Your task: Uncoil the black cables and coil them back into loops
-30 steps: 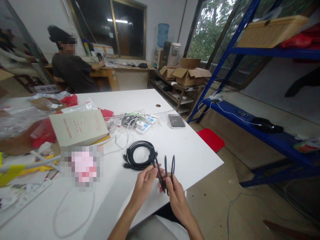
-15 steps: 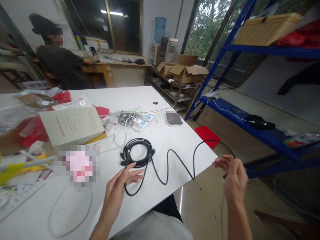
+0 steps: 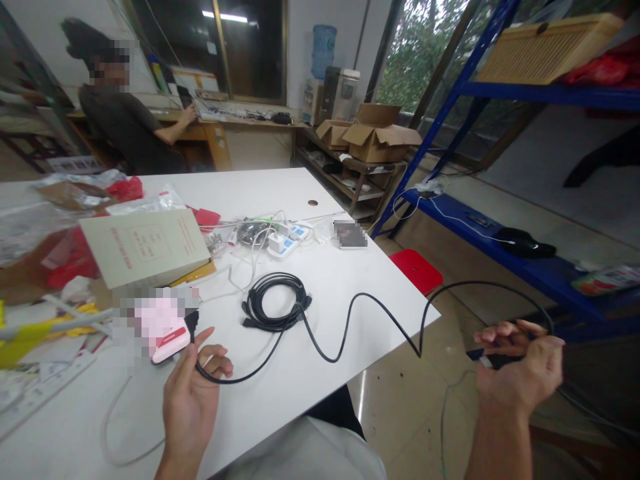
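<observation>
A black cable (image 3: 254, 300) lies coiled on the white table (image 3: 320, 260), with loose lengths running out to both sides. My left hand (image 3: 193, 387) pinches one end of it, and a dark connector stands up beside the fingertips. That connector is close to a pinkish device (image 3: 173, 341), largely blurred out; whether they touch, I cannot tell. Off the table's right edge, my right hand (image 3: 523, 367) grips the other end, fingers curled round it. A dark plug (image 3: 493, 360) with a blue tip shows at that palm.
Behind the coil are a white power strip (image 3: 281, 245) and tangled wires. A pale box (image 3: 147, 247) rests among plastic bags at left. At right are a red stool (image 3: 416, 268) and a blue shelf (image 3: 465, 227). A person (image 3: 127, 123) sits at the far desk.
My left hand has moved left from the coil to the pinkish device, carrying a cable end. My right hand has gone further right and slightly down, stretching the loose cable.
</observation>
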`<state>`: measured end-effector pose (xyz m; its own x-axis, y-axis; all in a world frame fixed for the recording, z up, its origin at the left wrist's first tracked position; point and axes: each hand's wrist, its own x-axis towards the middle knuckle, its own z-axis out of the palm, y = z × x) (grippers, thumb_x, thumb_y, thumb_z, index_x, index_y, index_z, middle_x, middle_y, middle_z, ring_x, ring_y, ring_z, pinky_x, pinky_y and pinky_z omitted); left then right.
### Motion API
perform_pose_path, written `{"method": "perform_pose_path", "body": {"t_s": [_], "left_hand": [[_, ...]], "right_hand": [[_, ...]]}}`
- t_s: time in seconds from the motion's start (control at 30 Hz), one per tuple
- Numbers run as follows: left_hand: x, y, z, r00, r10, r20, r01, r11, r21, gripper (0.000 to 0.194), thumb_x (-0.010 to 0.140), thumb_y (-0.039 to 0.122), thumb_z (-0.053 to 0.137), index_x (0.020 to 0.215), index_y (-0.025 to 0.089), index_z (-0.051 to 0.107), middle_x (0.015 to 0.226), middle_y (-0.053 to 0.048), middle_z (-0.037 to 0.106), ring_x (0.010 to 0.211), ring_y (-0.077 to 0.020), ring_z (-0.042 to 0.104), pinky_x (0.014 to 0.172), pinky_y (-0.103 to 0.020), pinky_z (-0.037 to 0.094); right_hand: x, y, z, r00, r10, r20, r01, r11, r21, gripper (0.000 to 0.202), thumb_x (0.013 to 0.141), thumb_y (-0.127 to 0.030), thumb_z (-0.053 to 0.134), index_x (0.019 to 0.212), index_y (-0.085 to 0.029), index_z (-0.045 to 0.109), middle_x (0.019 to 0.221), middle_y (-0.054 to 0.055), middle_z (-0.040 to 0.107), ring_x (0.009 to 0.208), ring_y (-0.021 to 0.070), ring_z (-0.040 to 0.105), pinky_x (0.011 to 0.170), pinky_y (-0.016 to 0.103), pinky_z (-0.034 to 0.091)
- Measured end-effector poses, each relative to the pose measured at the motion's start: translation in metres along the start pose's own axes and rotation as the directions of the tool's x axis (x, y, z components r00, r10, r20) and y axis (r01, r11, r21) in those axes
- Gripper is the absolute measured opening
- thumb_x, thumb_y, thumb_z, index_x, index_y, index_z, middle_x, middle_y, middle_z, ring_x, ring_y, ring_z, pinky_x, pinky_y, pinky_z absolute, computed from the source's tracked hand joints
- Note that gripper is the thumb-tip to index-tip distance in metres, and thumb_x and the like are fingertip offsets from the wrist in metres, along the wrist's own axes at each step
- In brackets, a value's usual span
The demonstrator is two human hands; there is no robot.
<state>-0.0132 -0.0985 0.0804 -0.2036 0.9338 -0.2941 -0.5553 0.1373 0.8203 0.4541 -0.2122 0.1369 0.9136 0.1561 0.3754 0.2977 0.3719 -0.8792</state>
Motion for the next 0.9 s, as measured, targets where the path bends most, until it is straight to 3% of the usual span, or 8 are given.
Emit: {"method": "perform_pose_path", "body": {"t_s": [0.17,0.27,0.43,0.57,0.63,0.77,0.83,0.9], "left_hand": [[0.002,-0.014,0.002,0.995,-0.087,0.038,0.087,0.996,-0.002,0.054,0.077,0.051,0.089,0.117,0.017,0.076,0.086,-0.004,0.074,0.072,-0.0186,0.069,0.058,-0.027,0.057],[0.002,-0.026,0.005,0.983,-0.166,0.079,0.165,0.986,0.021,0.053,0.077,0.051,0.089,0.116,0.016,0.077,0.094,-0.007,0.077,0.088,-0.0239,0.075,0.067,-0.029,0.061],[-0.005,-0.042,0.017,0.912,-0.350,0.216,0.344,0.937,0.063,0.053,0.084,0.056,0.082,0.115,0.013,0.080,0.125,-0.019,0.078,0.122,-0.0363,0.072,0.102,-0.046,0.060],[-0.014,-0.043,0.030,0.845,-0.445,0.296,0.450,0.891,0.055,0.046,0.092,0.051,0.074,0.120,0.014,0.080,0.117,-0.018,0.078,0.113,-0.0345,0.074,0.103,-0.049,0.057],[-0.019,-0.039,0.039,0.825,-0.453,0.338,0.469,0.882,0.037,0.044,0.095,0.048,0.072,0.122,0.014,0.079,0.096,-0.013,0.077,0.097,-0.0288,0.074,0.092,-0.045,0.059],[-0.030,-0.031,0.058,0.792,-0.413,0.450,0.492,0.868,-0.069,0.039,0.100,0.042,0.069,0.125,0.013,0.076,0.065,0.003,0.043,0.063,-0.0141,0.054,0.067,-0.030,0.052],[-0.033,-0.028,0.067,0.786,-0.367,0.498,0.497,0.853,-0.156,0.031,0.101,0.038,0.067,0.119,0.014,0.076,0.062,0.006,0.030,0.054,-0.0107,0.040,0.058,-0.026,0.045],[-0.033,-0.027,0.074,0.788,-0.317,0.529,0.497,0.834,-0.240,0.023,0.103,0.034,0.063,0.111,0.016,0.075,0.059,0.008,0.022,0.047,-0.0091,0.026,0.049,-0.023,0.035]], "right_hand": [[-0.031,-0.006,0.018,0.988,0.063,0.144,-0.068,0.997,0.030,0.036,0.094,-0.058,0.070,0.097,-0.023,0.063,0.072,-0.001,0.058,0.057,0.0158,0.055,0.049,0.030,0.047],[-0.067,-0.004,0.034,0.939,0.143,0.313,-0.163,0.986,0.041,0.031,0.102,-0.053,0.063,0.098,-0.022,0.063,0.073,-0.001,0.060,0.058,0.0146,0.057,0.052,0.028,0.047],[-0.146,0.000,0.059,0.663,0.228,0.713,-0.259,0.964,-0.068,0.036,0.114,-0.048,0.042,0.112,-0.023,0.068,0.080,0.003,0.065,0.068,0.0167,0.062,0.065,0.032,0.052],[-0.192,-0.011,0.075,0.276,0.114,0.954,-0.021,0.993,-0.113,0.031,0.114,-0.036,0.042,0.112,-0.023,0.070,0.096,0.006,0.070,0.090,0.0198,0.066,0.081,0.034,0.052],[-0.205,-0.017,0.081,0.126,0.007,0.992,0.164,0.986,-0.028,0.025,0.113,-0.031,0.045,0.109,-0.022,0.069,0.100,0.007,0.069,0.091,0.0199,0.064,0.082,0.034,0.050],[-0.218,-0.027,0.085,-0.015,-0.134,0.991,0.483,0.867,0.124,0.016,0.109,-0.027,0.052,0.115,-0.021,0.066,0.105,0.008,0.068,0.093,0.0214,0.062,0.081,0.036,0.049],[-0.218,-0.031,0.086,-0.036,-0.184,0.982,0.570,0.804,0.171,0.013,0.107,-0.027,0.056,0.114,-0.021,0.065,0.106,0.009,0.067,0.095,0.0224,0.061,0.082,0.038,0.049],[-0.216,-0.033,0.088,-0.011,-0.241,0.971,0.636,0.747,0.192,0.009,0.106,-0.027,0.059,0.109,-0.020,0.065,0.105,0.009,0.067,0.094,0.0222,0.061,0.084,0.039,0.050]]}}
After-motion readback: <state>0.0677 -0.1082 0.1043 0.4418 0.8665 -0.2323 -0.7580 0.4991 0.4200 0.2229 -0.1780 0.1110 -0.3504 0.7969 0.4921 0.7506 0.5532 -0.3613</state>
